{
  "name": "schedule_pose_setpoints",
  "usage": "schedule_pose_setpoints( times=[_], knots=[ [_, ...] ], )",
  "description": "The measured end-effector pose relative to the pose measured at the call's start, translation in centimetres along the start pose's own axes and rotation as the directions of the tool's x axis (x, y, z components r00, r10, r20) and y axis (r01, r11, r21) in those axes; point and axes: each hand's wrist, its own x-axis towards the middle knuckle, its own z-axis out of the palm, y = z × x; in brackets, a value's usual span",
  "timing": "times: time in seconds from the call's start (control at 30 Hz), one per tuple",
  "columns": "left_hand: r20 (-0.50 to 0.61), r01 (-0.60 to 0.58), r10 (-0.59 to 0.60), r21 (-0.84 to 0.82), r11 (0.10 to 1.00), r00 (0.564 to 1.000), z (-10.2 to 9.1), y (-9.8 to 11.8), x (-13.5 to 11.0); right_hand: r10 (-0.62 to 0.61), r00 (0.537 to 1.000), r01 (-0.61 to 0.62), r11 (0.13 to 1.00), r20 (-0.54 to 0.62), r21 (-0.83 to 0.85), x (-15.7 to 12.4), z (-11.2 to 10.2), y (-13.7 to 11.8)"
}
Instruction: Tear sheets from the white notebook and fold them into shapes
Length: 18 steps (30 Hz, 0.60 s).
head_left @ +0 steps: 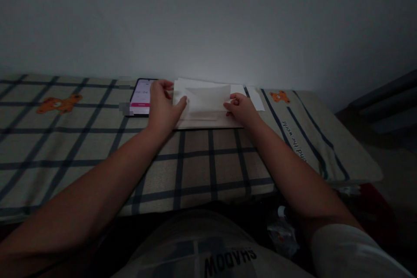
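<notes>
White paper sheets (208, 100) lie in a loose, overlapping stack near the wall, the top one smaller and slightly raised. My left hand (163, 102) is at the stack's left edge, its thumb over the top sheet and its fingers behind, gripping the paper. At the right edge my right hand (240, 107) pinches the top sheet between thumb and curled fingers. Beneath the sheets shows a thin dark edge, its owner hidden. Just left of my left hand lies a phone (140, 95) with a lit screen, partly covered by that hand.
A checked cloth (195, 165) with bear prints covers the table. Another white paper piece (256, 99) sticks out at the right. The wall (208, 21) rises directly behind. Below the table's front edge, a clear plastic bottle (282, 232) stands near my right arm.
</notes>
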Motion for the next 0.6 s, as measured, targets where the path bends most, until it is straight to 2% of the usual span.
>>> schedule_pose_setpoints(
  times=[0.03, 0.07, 0.1, 0.17, 0.2, 0.23, 0.3, 0.33, 0.43, 0.53, 0.6],
  knots=[
    [0.024, -0.095, 0.094, 0.052, 0.994, 0.995, -0.2, 0.6, -0.2, 0.004, 1.0, -0.004, 1.0, -0.004, -0.02, 0.1, 0.0, 0.1],
    [0.117, -0.197, 0.188, 0.073, 0.978, 0.975, -0.3, 1.2, -0.6, 0.005, 1.0, -0.005, 0.999, -0.005, -0.043, 0.1, 0.0, 0.1],
    [0.253, -0.3, 0.274, 0.067, 0.952, 0.928, -0.3, 1.9, -1.1, 0.003, 1.0, -0.004, 0.998, -0.006, -0.07, 0.1, 0.1, 0.2],
    [0.54, -0.47, 0.379, 0.035, 0.882, 0.752, 0.1, 3.1, -2.3, -0.006, 1.0, 0.005, 0.991, -0.011, -0.131, 0.2, 0.1, 0.3],
    [0.625, -0.525, 0.385, 0.048, 0.85, 0.68, 0.5, 3.5, -3.0, -0.013, 1.0, 0.011, 0.987, -0.009, -0.16, 0.1, 0.2, 0.4],
    [0.675, -0.562, 0.369, 0.083, 0.823, 0.639, 0.8, 3.8, -3.6, -0.019, 1.0, 0.018, 0.982, -0.005, -0.186, 0.1, 0.2, 0.4],
    [0.74, -0.603, 0.286, 0.196, 0.773, 0.608, 1.4, 4.1, -4.7, -0.023, 1.0, 0.023, 0.974, 0.001, -0.227, -0.1, 0.2, 0.3],
    [0.787, -0.619, 0.227, 0.235, 0.75, 0.574, 1.6, 4.0, -5.1, -0.018, 1.0, 0.019, 0.971, 0.006, -0.238, -0.2, 0.2, 0.2],
    [0.842, -0.644, 0.129, 0.293, 0.706, 0.524, 1.6, 3.9, -5.6, 0.026, 1.0, -0.023, 0.965, 0.007, -0.263, -0.3, 0.1, -0.3],
    [0.85, -0.655, 0.104, 0.314, 0.688, 0.517, 1.5, 3.8, -5.5, 0.023, 1.0, -0.025, 0.919, -0.01, -0.394, -0.2, -0.1, -0.7],
    [0.851, -0.659, 0.102, 0.317, 0.682, 0.515, 1.5, 3.9, -5.5, -0.049, 0.999, 0.029, 0.84, -0.023, -0.542, 0.0, -0.2, -0.8]
  ],
)
